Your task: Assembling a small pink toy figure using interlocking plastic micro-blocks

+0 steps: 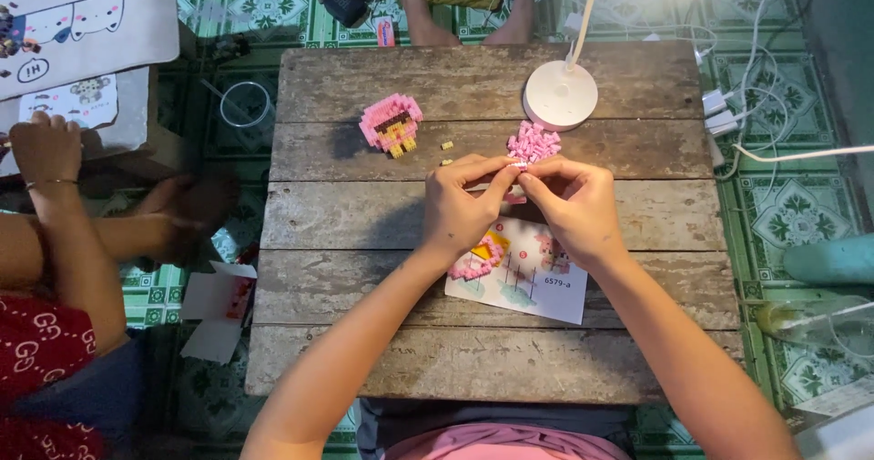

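1. Fingertips: both hands meet at table centre, pinching one tiny pink brick piece (518,165) btwn them. Left hand (458,207) has thumb + forefinger closed on it from 9 o'clock; right hand (575,207) closes on it from 3 o'clock. Piece is too small to tell its long axis, looks roughly level, left-right
2. Neither hand is nearer: the piece sits right at the join of the two sets of fingertips, raised a little off the wood (how far, can't tell)
3. Just beyond the fingertips at 12 o'clock: pile of loose pink bricks (533,141), close, not touching the hands
4. Under the wrists at 6 o'clock: printed instruction sheet (537,287) w/ a small pink-yellow part-build lying on its left corner
5. At 10 o'clock from the hands: finished pink block figure (391,124) w/ brown + yellow bits, well apart; a few yellow loose bricks (446,147) btwn it and the hands
6. At 1 o'clock: white round lamp base (560,95), touching or almost touching the pile's far edge
7. All on a weathered wooden plank table (364,214)
8. Far left at 9 o'clock: another person's hand (44,146) on papers, off the table
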